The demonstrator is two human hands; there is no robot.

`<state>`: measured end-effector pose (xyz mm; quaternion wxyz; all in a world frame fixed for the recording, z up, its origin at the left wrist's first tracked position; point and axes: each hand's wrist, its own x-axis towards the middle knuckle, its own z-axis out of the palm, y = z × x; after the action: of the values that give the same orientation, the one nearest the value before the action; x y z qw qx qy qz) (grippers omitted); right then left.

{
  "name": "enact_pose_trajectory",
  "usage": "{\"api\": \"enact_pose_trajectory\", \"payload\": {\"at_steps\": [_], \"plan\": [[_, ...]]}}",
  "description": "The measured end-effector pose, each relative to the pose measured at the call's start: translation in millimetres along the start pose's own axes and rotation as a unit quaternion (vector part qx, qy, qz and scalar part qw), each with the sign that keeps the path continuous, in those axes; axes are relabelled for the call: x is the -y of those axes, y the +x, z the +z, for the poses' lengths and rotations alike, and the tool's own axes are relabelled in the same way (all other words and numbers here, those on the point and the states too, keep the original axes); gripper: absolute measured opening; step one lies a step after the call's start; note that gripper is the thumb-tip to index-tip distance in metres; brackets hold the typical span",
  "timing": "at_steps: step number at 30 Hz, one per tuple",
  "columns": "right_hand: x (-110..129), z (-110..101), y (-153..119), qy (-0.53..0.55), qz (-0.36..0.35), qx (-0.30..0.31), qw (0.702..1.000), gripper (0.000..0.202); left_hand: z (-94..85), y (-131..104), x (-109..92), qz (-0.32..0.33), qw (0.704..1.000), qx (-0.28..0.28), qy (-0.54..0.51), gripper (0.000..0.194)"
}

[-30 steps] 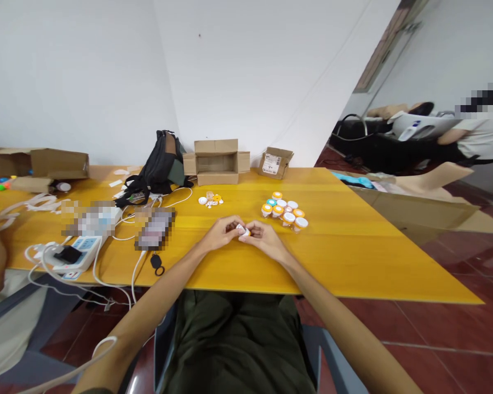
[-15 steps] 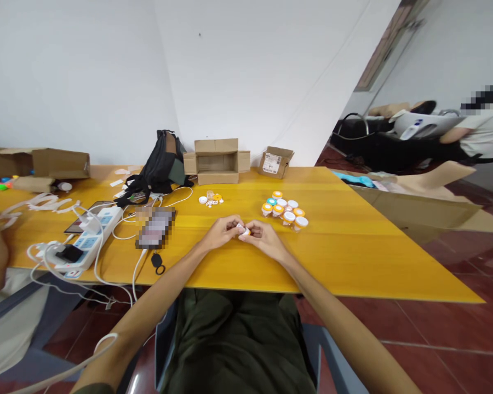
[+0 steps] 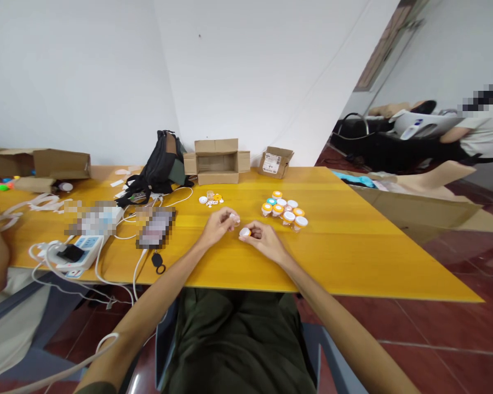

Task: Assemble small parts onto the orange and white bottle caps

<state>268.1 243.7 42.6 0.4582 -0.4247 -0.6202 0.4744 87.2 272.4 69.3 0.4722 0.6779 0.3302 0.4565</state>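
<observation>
Two bare hands work at the frame's centre above a yellow table (image 3: 353, 257): the left hand (image 3: 216, 225) pinches a tiny cap (image 3: 233, 218), the right hand (image 3: 263, 239) grips a small orange-banded jar (image 3: 245, 232), seemingly light, rigid, slippery plastic best held around its sides.

Left hand (image 3: 217, 226) and right hand (image 3: 263, 239) each pinch small pieces

A black backpack (image 3: 161, 164) sits beside an open cardboard box (image 3: 216, 161) on the yellow table (image 3: 353, 241).
</observation>
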Motion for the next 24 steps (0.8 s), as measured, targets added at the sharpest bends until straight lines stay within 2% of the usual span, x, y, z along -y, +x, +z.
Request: {"api": "enact_pose_trajectory", "payload": {"at_steps": [2, 7, 12, 17, 24], "plan": [[-1, 0, -1, -0.009, 0.003, -0.009, 1.0, 0.033, -1.5, 1, 0, 0.002, 1.0, -0.021, 0.008, 0.037], [-2, 0, -1, 0.006, 0.003, -0.003, 1.0, 0.034, 6.6, 0, -1, 0.003, 1.0, 0.015, 0.017, 0.037], [-2, 0, 0, -0.006, -0.005, 0.002, 1.0, 0.031, 3.1, 2, 0, 0.03, 0.999, -0.036, 0.025, 0.035], [-2, -1, 2, -0.077, -0.054, -0.015, 0.995, 0.022, -7.3, 5, 4, 0.035, 0.996, -0.077, 0.031, 0.034], [-1, -3, 2, -0.186, -0.085, -0.04, 0.978, 0.015, -5.5, 5, 2, 0.038, 0.996, -0.064, 0.048, 0.032]]}}
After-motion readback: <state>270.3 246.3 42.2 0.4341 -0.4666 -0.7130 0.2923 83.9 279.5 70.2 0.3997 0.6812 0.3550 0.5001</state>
